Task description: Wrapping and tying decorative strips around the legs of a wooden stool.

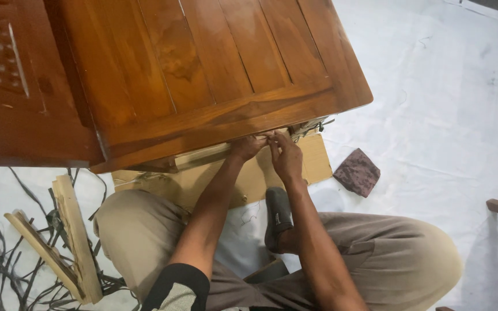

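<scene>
Wooden panel: glossy brown, slatted boards in a frame, lying tilted above a flat cardboard sheet. Both hands meet at its lower edge, fingertips touching the rail.
</scene>
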